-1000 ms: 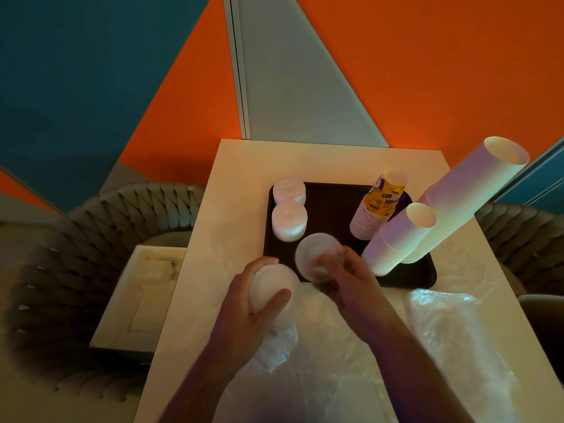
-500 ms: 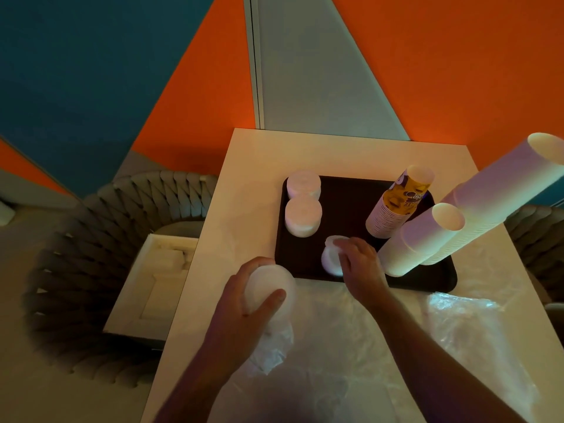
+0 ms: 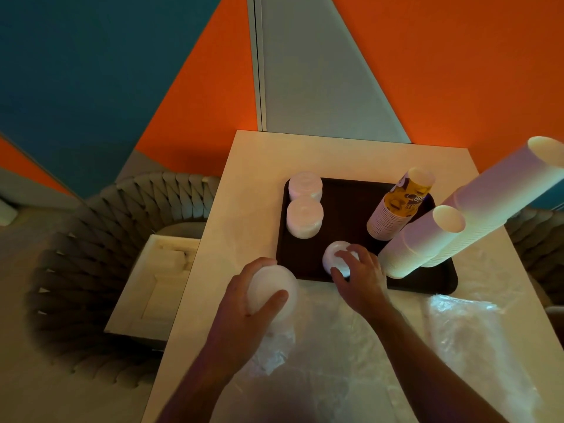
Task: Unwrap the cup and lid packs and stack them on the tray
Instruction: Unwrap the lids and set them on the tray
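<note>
Gripping lid stack (image 3: 271, 290): left grip (image 3: 244, 312) | right grip (image 3: 361, 274) clasping lids (image 3: 335, 259) on tray (image 3: 348, 209)

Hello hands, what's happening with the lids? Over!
Left hand holds lid stack off tray. Right hand grips small lid stack on tray. Nothing blocking.

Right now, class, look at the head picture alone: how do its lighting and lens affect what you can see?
Head view: dim, warm light; the dark tray swallows detail while the white lids glow. Head view: the wide lens bends the table edges and splays the tall cup stacks outward. Head view: the plastic wrap shows faint glare; near forearms look soft.
</note>
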Demonstrator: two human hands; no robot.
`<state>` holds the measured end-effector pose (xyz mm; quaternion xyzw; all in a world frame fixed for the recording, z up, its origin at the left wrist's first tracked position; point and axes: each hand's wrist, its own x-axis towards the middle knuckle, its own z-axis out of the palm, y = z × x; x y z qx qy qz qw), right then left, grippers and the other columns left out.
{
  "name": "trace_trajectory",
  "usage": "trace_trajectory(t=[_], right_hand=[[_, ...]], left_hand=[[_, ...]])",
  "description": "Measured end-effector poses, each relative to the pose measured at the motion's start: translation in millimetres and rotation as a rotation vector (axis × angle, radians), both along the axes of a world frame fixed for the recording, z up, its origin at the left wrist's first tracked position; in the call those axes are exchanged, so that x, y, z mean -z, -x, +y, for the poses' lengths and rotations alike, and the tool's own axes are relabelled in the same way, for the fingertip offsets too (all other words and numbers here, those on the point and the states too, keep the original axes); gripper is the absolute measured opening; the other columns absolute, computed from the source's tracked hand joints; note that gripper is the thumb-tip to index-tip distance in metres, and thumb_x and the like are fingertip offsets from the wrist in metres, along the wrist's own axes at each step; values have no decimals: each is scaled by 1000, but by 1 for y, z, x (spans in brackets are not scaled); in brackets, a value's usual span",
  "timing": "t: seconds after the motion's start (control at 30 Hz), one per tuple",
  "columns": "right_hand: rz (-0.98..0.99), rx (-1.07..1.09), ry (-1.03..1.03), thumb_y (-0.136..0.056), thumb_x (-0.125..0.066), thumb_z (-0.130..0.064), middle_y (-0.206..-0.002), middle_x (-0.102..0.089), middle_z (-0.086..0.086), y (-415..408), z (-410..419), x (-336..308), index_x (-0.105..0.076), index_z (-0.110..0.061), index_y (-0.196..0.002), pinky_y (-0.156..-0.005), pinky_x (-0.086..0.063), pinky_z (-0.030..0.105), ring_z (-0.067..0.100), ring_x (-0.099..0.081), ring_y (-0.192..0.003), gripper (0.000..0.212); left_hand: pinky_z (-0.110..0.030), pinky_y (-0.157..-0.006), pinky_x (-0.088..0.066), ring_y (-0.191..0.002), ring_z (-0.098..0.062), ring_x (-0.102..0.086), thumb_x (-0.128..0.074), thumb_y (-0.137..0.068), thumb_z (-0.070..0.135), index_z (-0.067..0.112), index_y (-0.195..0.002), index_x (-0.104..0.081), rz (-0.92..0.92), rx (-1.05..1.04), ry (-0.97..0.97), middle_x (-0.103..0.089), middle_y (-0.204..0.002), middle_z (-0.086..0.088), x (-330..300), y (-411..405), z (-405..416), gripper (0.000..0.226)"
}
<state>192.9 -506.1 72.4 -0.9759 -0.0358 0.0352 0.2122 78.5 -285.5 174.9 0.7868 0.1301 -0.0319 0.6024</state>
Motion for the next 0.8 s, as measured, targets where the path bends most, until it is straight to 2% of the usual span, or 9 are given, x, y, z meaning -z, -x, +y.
trace_trajectory(t=[0.1,0.17,0.2,0.27,0.33,0.4,0.47,0.63,0.8], right_hand=[[39,94,-229,-93,-71,-25,-136,-57,-1,7,11,-26,-64,-22,-123,-94,-51,31,19,-55,-120,30],[128,105,-530,-95,-68,-20,-115,-69,-8,17,21,-54,-70,-26,-107,-77,-53,18,9,-66,-101,13],[167,72,-655,-95,-68,-19,-101,-72,-10,24,27,-68,-71,-28,-99,-71,-54,18,8,-69,-92,11],[225,-25,-805,-94,-69,-17,-87,-74,-6,37,34,-91,-73,-29,-92,-72,-57,27,13,-71,-82,13],[248,-114,-855,-92,-71,-14,-85,-73,-3,49,41,-107,-74,-24,-92,-73,-55,29,16,-69,-79,11],[212,-156,-823,-91,-72,-11,-83,-71,-5,56,42,-115,-73,-22,-90,-68,-51,19,9,-64,-73,11],[137,-182,-734,-91,-72,-11,-81,-69,-11,60,40,-119,-71,-24,-90,-66,-47,12,4,-62,-72,13],[42,-226,-643,-92,-70,-11,-80,-68,-13,64,31,-122,-68,-24,-90,-69,-53,20,10,-66,-80,14],[103,-84,-770,-94,-65,-10,-73,-66,-4,66,26,-124,-64,-22,-87,-62,-51,24,12,-63,-67,14]], left_hand=[[-10,-67,-53,-110,-3,-55,-66,-78,58,70,-114,-43,-4,14,-48,-49,-123,30,0,0,-1,45],[-3,-67,-48,-109,6,-52,-63,-75,60,75,-111,-41,-26,22,-82,-50,-120,32,1,0,-3,45],[-2,-68,-46,-108,11,-51,-62,-75,60,77,-110,-40,-37,25,-97,-51,-119,33,1,0,-5,45],[-1,-72,-42,-106,15,-50,-61,-76,59,71,-114,-43,-47,21,-116,-53,-120,29,2,0,-9,44],[-2,-75,-40,-106,17,-49,-61,-77,56,63,-119,-47,-42,10,-99,-56,-121,28,1,2,-13,45],[-5,-77,-39,-108,17,-49,-61,-78,57,72,-115,-44,-56,42,-116,-54,-117,38,1,3,-15,43],[-6,-78,-41,-108,13,-51,-62,-78,56,76,-112,-42,-74,52,-123,-54,-116,38,0,3,-16,44],[2,-76,-40,-110,10,-51,-63,-79,55,76,-112,-43,-99,60,-132,-56,-119,28,0,5,-24,45],[-10,-82,-43,-110,9,-53,-65,-78,58,77,-112,-42,-105,43,-94,-54,-116,38,-2,6,-27,46]])
